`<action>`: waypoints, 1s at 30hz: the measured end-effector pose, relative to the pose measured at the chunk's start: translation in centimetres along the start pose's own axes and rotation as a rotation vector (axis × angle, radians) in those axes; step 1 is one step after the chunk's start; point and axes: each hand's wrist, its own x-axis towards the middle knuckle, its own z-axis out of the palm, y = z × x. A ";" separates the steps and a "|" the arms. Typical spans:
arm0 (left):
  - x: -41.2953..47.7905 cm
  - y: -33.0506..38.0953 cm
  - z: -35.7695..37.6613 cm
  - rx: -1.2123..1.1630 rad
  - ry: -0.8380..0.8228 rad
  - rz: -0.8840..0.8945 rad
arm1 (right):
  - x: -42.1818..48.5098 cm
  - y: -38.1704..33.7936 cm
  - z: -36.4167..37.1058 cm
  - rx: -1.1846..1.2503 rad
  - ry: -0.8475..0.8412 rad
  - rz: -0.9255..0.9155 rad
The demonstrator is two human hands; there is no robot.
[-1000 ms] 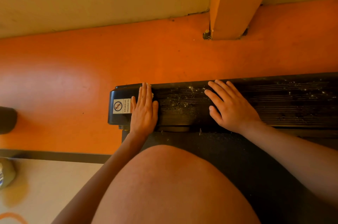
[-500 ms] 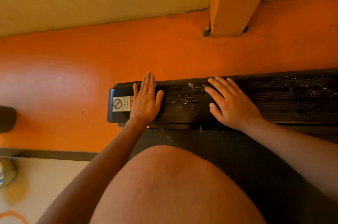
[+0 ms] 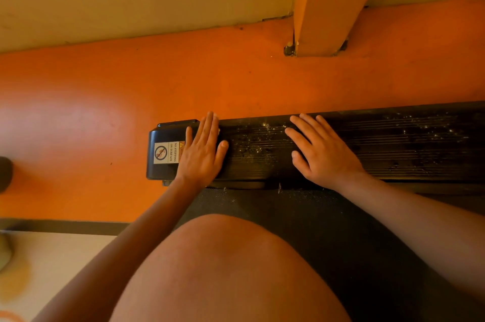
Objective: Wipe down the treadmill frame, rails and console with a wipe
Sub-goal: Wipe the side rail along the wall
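Warm, dim orange light, soft glare on the floor [image 3: 86,122] (wide-angle bending at the edges).

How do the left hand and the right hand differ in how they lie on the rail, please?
The left hand has its fingers straight and close together, while the right hand has its spread. The left hand lies at the end of the rail, partly over the sticker; the right hand lies further along, on the dusty ribs. Both lie palm down on the rail.
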 end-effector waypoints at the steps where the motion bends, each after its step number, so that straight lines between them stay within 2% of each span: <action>1: -1.8 0.3 0.5 -0.028 0.001 -0.004 | 0.0 0.0 0.0 -0.002 0.001 0.000; 5: -7.8 0.5 2.8 -0.072 -0.019 -0.051 | 0.0 0.0 0.0 -0.004 0.000 0.004; 9: -2.5 0.4 1.3 -0.029 0.031 -0.066 | 0.0 -0.1 0.0 -0.006 -0.002 0.004; 13: 0.7 1.1 0.2 0.007 0.009 -0.045 | 0.0 0.0 -0.1 -0.008 -0.009 0.004; 16: -2.9 1.1 0.9 -0.041 -0.007 -0.007 | 0.0 -0.1 -0.1 -0.008 -0.009 0.005; 21: -8.3 1.3 3.3 -0.096 -0.013 -0.085 | 0.0 0.0 0.0 -0.010 0.002 0.000; 27: -1.3 0.1 1.0 -0.026 0.027 -0.079 | 0.0 0.0 0.0 -0.010 -0.005 0.002; 30: -1.2 0.2 0.8 -0.045 0.030 -0.069 | 0.0 0.0 0.0 -0.008 -0.006 0.005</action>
